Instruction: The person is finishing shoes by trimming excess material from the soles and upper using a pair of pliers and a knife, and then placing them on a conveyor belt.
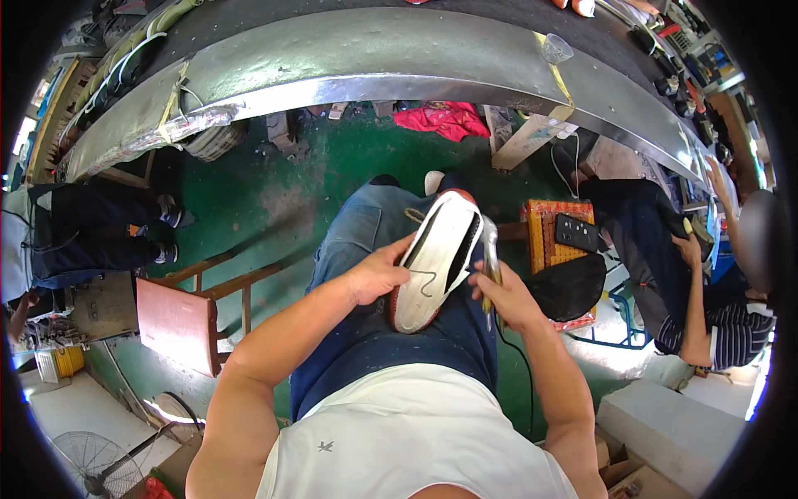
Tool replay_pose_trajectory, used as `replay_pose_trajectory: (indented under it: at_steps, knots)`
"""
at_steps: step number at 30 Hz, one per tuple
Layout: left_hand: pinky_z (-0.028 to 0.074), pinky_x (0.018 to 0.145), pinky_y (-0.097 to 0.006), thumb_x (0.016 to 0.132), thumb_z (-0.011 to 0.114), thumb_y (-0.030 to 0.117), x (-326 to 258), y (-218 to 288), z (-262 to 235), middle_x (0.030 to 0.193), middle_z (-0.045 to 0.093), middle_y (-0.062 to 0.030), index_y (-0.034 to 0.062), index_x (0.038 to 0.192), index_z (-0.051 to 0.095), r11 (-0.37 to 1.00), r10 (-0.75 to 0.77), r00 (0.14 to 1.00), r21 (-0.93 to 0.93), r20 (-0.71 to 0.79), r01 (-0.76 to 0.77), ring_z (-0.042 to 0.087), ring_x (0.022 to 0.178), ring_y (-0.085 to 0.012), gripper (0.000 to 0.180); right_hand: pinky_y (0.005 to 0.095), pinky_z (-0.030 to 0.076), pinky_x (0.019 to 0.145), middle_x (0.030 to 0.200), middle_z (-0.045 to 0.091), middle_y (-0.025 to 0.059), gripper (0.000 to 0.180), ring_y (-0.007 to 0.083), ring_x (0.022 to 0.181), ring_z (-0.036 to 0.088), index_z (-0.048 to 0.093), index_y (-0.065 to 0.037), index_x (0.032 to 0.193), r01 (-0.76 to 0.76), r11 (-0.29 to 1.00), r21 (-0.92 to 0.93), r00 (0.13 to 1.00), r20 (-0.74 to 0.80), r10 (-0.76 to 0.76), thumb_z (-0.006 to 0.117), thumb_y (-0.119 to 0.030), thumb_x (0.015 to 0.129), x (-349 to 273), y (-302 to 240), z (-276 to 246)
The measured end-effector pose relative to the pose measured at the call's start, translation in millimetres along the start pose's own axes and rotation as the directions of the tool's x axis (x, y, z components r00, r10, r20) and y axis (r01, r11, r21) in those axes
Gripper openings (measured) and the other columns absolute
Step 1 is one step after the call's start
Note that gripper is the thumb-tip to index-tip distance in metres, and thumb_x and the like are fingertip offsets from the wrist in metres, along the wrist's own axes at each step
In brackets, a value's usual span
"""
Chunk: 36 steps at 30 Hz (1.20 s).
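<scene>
A shoe (434,249) with a whitish underside and reddish-brown edges lies bottom up over my lap, its toe pointing away from me. Gripping its left edge, my left hand (379,274) is closed, thumb near the white surface. A thin dark hooked piece (427,281), wire or cord, crosses that surface beside my left fingers. On the shoe's right, my right hand (509,298) is wrapped round silver metal pincers (490,249); the tool's head is against or very close to the shoe's right edge. My palm hides part of the handles.
A long metal-edged bench (332,87) curves across in front. At left stands a wooden stool (179,324); at right, an orange woven seat (544,224) carries a black phone (576,233) and a black pad (569,287). Co-workers sit on both sides. A fan (98,466) is lower left.
</scene>
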<state>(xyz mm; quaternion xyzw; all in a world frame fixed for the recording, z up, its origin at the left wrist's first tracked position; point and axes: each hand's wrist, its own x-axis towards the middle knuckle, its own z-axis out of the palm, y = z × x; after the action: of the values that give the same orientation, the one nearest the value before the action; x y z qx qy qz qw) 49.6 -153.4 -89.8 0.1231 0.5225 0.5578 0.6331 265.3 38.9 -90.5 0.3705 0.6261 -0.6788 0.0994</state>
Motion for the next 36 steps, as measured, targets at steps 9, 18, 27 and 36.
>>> replay_pose_trajectory:
  at_steps: [9, 18, 27, 36]
  knots:
    - [0.032, 0.118, -0.033, 0.087, 0.068, 0.005, 5.8, -60.7, 17.7, 0.156, 0.040, -0.0210, -0.0015, 0.161, 0.010, 0.955, 0.192, 0.981, 0.228, 0.017, -0.191, 0.044, 0.142, -0.0262, 0.095, 0.0497, 0.052, 0.088, 0.105, 0.066, 0.0275, 0.050, 0.0426, 0.099, 0.066, 0.052, 0.005, 0.135, 0.420, 0.516, -0.747, 0.900, 0.267, -0.346, 0.066, -0.012, 0.089, -36.0, -53.9, 3.2]
    - [0.029, 0.120, -0.034, 0.109, 0.030, 0.057, 25.4, -56.7, 18.0, 0.160, 0.038, -0.0126, 0.0042, 0.162, 0.022, 0.920, -0.055, 0.985, -0.391, -0.163, -0.014, 0.040, 0.144, -0.0221, 0.076, 0.0501, 0.054, 0.078, 0.088, 0.068, 0.0238, 0.024, 0.0430, 0.083, 0.068, 0.060, 0.002, 0.095, 0.412, 0.357, -0.838, 0.906, 0.420, -0.057, 0.067, -0.020, 0.091, -9.3, -56.9, 23.7]
    - [0.051, 0.099, -0.043, 0.111, 0.035, 0.038, 45.2, -68.7, 4.4, 0.120, 0.067, -0.0297, -0.0050, 0.132, 0.062, 0.768, 0.504, 0.764, 0.614, -0.403, -0.182, 0.066, 0.115, -0.0415, 0.055, 0.0502, 0.052, 0.085, 0.104, 0.064, 0.0271, 0.034, 0.0444, 0.098, 0.065, 0.053, 0.005, 0.112, 0.423, 0.498, -0.757, 0.906, 0.358, -0.225, 0.067, -0.016, 0.091, -5.0, -64.4, 17.4]
    - [0.056, 0.092, -0.047, 0.105, 0.046, 0.024, 36.9, -44.0, 4.1, 0.153, 0.039, -0.0299, 0.0173, 0.159, 0.031, 0.357, 0.516, 0.856, 0.913, -0.016, -0.198, 0.067, 0.104, -0.0476, 0.057, 0.0485, 0.054, 0.076, 0.090, 0.067, 0.0230, 0.024, 0.0416, 0.086, 0.067, 0.055, 0.003, 0.103, 0.271, 0.502, -0.822, 0.945, 0.128, -0.300, 0.063, -0.018, 0.096, 21.1, -50.7, -17.2]
